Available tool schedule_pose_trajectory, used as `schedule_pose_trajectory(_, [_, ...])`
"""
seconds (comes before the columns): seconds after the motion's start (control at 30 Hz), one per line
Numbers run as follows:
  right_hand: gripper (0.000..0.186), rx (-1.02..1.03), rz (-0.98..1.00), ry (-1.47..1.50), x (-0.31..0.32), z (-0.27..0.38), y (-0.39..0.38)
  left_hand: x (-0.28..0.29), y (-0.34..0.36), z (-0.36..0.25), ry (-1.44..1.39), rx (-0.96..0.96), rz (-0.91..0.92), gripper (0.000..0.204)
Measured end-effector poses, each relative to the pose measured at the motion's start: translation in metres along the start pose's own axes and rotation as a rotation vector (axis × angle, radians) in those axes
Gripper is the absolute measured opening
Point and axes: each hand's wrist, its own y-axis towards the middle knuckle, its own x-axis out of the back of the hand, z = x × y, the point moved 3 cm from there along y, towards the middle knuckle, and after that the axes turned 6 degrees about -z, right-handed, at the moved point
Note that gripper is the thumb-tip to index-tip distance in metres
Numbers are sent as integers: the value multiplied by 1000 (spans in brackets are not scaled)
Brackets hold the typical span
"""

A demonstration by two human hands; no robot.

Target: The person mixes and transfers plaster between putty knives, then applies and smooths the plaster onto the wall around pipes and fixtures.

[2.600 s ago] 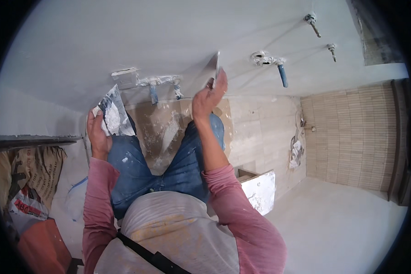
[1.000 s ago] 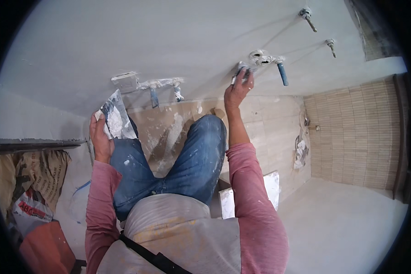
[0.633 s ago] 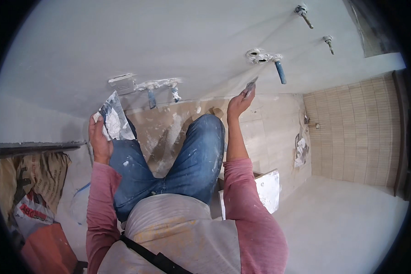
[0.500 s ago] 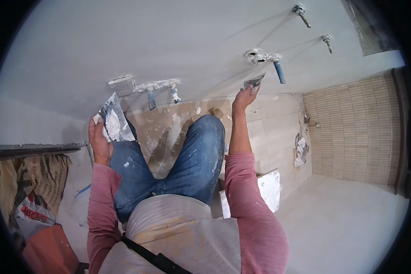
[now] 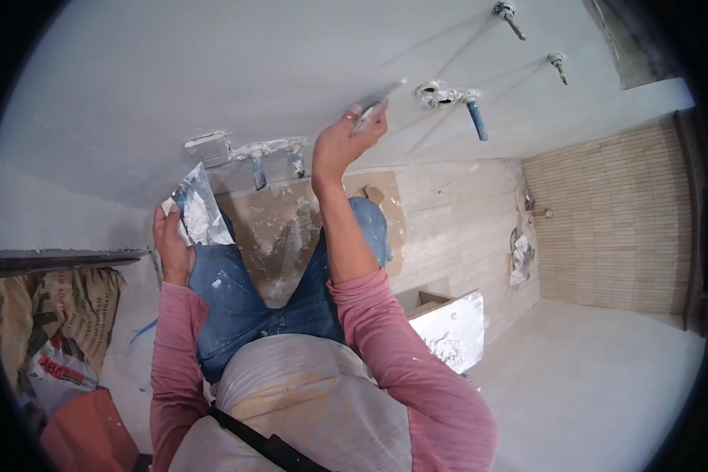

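A flat metal plate (image 5: 200, 206) smeared with white putty is in my left hand (image 5: 175, 240), held over my left thigh. My right hand (image 5: 348, 138) is closed round a putty knife (image 5: 374, 110), whose blurred blade is at the pale wall (image 5: 291, 55). Just right of the knife, two holes with white plaster round them (image 5: 436, 93) sit beside a blue pipe (image 5: 477, 118). Farther left on the wall are a square box (image 5: 207, 148) and two short blue pipe stubs (image 5: 258, 173), crusted with plaster.
Two metal fittings (image 5: 511, 22) project from the upper right wall. Cardboard (image 5: 271, 236) lies under my knees. A putty-covered board (image 5: 456, 322) sits by my right side. Crumpled paper sacks (image 5: 79, 315) and an orange item (image 5: 90, 433) are at the left. A tiled strip (image 5: 606, 228) runs at the right.
My right hand, with the knife, has moved left and up along the wall from beside the blue pipe. My left hand and plate have stayed nearly in place.
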Motion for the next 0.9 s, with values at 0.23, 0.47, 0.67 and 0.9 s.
schedule_pose_trajectory(0.23, [42,-240,569,163,69,-17,-23,-27,-24,13,32,105,-206,15])
schedule_pose_trajectory(0.47, [37,47,922,352,128,25,-69,-99,-56,21,-243,198,-186,19])
schedule_pose_trajectory(0.67, [57,719,1167,-172,115,54,-63,-114,-73,-6,-360,256,-124,19])
schedule_pose_trajectory(0.9, [39,-136,1197,-115,122,30,-4,-104,-61,-33,-239,267,101,24])
